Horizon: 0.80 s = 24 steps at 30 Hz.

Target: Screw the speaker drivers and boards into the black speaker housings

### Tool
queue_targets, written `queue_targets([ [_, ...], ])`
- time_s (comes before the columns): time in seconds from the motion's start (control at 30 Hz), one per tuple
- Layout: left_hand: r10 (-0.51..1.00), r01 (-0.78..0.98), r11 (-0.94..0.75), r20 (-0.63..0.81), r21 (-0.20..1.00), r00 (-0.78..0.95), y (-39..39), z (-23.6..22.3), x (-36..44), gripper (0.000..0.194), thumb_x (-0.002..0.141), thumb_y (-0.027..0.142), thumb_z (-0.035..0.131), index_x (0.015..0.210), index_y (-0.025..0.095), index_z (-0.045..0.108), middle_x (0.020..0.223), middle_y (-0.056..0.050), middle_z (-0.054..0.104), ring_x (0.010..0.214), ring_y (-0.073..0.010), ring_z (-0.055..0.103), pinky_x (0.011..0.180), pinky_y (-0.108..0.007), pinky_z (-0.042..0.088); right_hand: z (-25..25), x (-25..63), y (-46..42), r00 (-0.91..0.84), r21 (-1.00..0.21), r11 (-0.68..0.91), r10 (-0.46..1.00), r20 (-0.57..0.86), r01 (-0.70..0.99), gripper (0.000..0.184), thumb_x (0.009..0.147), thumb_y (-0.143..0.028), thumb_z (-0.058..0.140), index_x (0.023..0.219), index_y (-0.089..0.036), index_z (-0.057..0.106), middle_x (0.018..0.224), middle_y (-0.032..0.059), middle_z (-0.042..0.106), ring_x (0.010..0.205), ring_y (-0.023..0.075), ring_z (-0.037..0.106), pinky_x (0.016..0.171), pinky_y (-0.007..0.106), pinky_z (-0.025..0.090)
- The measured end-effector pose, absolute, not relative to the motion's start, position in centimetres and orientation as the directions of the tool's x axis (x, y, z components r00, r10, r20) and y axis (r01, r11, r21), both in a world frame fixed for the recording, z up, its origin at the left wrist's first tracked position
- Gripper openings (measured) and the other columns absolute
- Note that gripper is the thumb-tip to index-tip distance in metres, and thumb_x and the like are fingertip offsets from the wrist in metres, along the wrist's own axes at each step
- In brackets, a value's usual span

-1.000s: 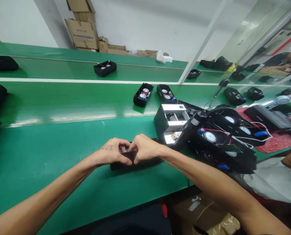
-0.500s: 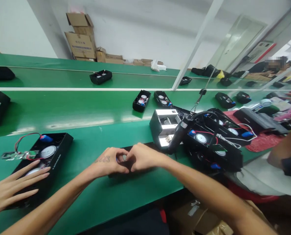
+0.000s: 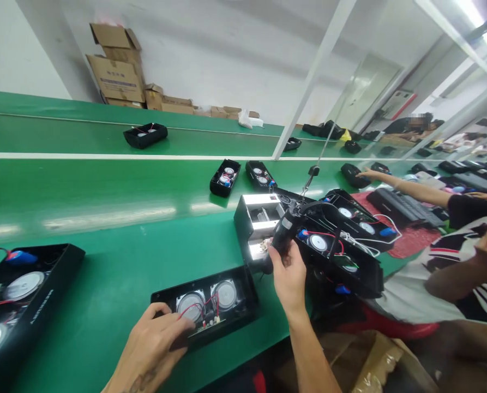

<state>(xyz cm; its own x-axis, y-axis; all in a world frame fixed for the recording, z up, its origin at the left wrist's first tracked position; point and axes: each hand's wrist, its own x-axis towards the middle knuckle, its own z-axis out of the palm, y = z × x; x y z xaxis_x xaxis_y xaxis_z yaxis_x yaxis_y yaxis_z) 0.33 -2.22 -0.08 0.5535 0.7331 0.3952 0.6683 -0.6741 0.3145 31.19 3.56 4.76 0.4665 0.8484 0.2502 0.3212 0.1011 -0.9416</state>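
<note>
A black speaker housing (image 3: 243, 297) lies open side up on the green bench in front of me, two round speaker drivers, red wires and a small circuit board inside. My left hand (image 3: 155, 341) is closed on its left end, thumb over the near edge. To the right, my right hand (image 3: 290, 270) is wrapped around the lower part of a black electric screwdriver (image 3: 286, 229) that hangs from a cord. The screwdriver's lower end is beside a lit screw feeder (image 3: 249, 218); its tip is hidden.
Another open speaker housing (image 3: 59, 289) lies at the left. Several housings (image 3: 341, 245) are piled right of the screwdriver, and more (image 3: 226, 178) stand on the green conveyor. A co-worker's arm (image 3: 410, 188) reaches in at the right. Cardboard boxes (image 3: 118, 76) stand at the back.
My hands have parted: the right moved to the screwdriver, the left stayed at the housing, whose inside now shows. Another person's hand on the left-hand housing is out of view. The view shifted.
</note>
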Motion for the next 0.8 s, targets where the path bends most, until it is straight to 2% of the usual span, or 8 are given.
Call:
queue_targets([
  [0.1,0.734,0.7,-0.66,0.434,0.274,0.523,-2.3,-0.3,0.3,0.028,0.079,0.007,0.054,0.091,0.03,0.065,0.075,0.006,0.072,0.073,-0.0194,0.066,0.076,-0.032,0.053,3.8,31.8,4.1,0.441,-0.951,0.227,0.846,0.299,0.209,0.04,0.084,-0.038,0.084,0.115,-0.022,0.065,0.095,0.0037,0.078,0.081,0.0228,0.075,0.083,0.041,0.064],
  [0.2,0.675,0.666,-0.71,0.492,0.23,0.55,-1.9,-1.3,0.0,0.025,0.079,0.012,0.06,0.094,0.031,0.066,0.076,0.008,0.074,0.072,-0.0182,0.067,0.072,-0.028,0.055,4.3,32.3,3.4,0.297,-0.94,0.336,0.893,0.339,0.065,0.029,0.09,-0.031,0.075,0.112,-0.025,0.058,0.069,-0.0071,0.064,0.051,0.0138,0.059,0.056,0.031,0.054],
  [0.3,0.665,0.7,-0.687,0.558,0.196,0.496,-1.1,-2.5,0.1,0.016,0.083,0.023,0.067,0.095,0.033,0.069,0.075,0.008,0.076,0.072,-0.0181,0.067,0.063,-0.024,0.055,6.9,32.7,3.4,0.299,-0.889,0.457,0.853,0.428,-0.033,0.023,0.096,-0.029,0.069,0.113,-0.026,0.054,0.062,-0.0095,0.056,0.047,0.0123,0.053,0.051,0.027,0.046],
  [0.43,0.73,0.778,-0.585,0.567,0.231,0.381,-0.1,-2.7,1.2,0.009,0.083,0.027,0.066,0.086,0.034,0.071,0.07,0.008,0.075,0.073,-0.0191,0.066,0.055,-0.022,0.051,10.7,32.9,5.6,0.453,-0.776,0.63,0.684,0.572,0.03,0.036,0.094,-0.028,0.072,0.122,-0.027,0.05,0.062,-0.0123,0.054,0.043,0.0108,0.049,0.048,0.026,0.045],
  [0.5,0.757,0.78,-0.571,0.531,0.255,0.381,0.1,-2.2,1.6,0.01,0.081,0.027,0.067,0.084,0.035,0.072,0.069,0.009,0.075,0.072,-0.0189,0.066,0.055,-0.021,0.051,11.2,33.0,7.1,0.449,-0.774,0.624,0.666,0.596,0.102,0.036,0.093,-0.027,0.074,0.12,-0.026,0.05,0.058,-0.0135,0.055,0.041,0.0109,0.049,0.048,0.026,0.045],
  [0.63,0.825,0.802,-0.498,0.466,0.33,0.32,0.3,-2.4,1.8,0.019,0.074,0.027,0.07,0.088,0.037,0.075,0.071,0.009,0.075,0.071,-0.0179,0.068,0.053,-0.02,0.049,10.4,33.4,8.7,0.365,-0.816,0.551,0.733,0.574,0.177,0.029,0.093,-0.027,0.073,0.113,-0.024,0.052,0.054,-0.0131,0.056,0.042,0.0111,0.049,0.051,0.028,0.047],
  [0.73,0.868,0.786,-0.428,0.444,0.446,0.221,0.0,-3.9,2.1,0.016,0.072,0.025,0.068,0.086,0.033,0.072,0.065,0.007,0.072,0.063,-0.0165,0.068,0.049,-0.02,0.047,10.4,32.8,7.8,0.28,-0.862,0.483,0.815,0.508,0.157,0.033,0.092,-0.026,0.074,0.117,-0.023,0.053,0.056,-0.0128,0.056,0.042,0.0105,0.049,0.049,0.027,0.046],
  [0.8,0.883,0.741,-0.415,0.43,0.528,0.188,-0.4,-4.8,2.4,0.011,0.075,0.023,0.067,0.084,0.03,0.067,0.061,0.007,0.069,0.057,-0.0155,0.065,0.05,-0.022,0.048,10.8,31.3,6.3,0.229,-0.886,0.459,0.857,0.462,0.07,0.038,0.093,-0.024,0.074,0.124,-0.024,0.052,0.057,-0.0135,0.054,0.041,0.0099,0.047,0.046,0.026,0.043],
])
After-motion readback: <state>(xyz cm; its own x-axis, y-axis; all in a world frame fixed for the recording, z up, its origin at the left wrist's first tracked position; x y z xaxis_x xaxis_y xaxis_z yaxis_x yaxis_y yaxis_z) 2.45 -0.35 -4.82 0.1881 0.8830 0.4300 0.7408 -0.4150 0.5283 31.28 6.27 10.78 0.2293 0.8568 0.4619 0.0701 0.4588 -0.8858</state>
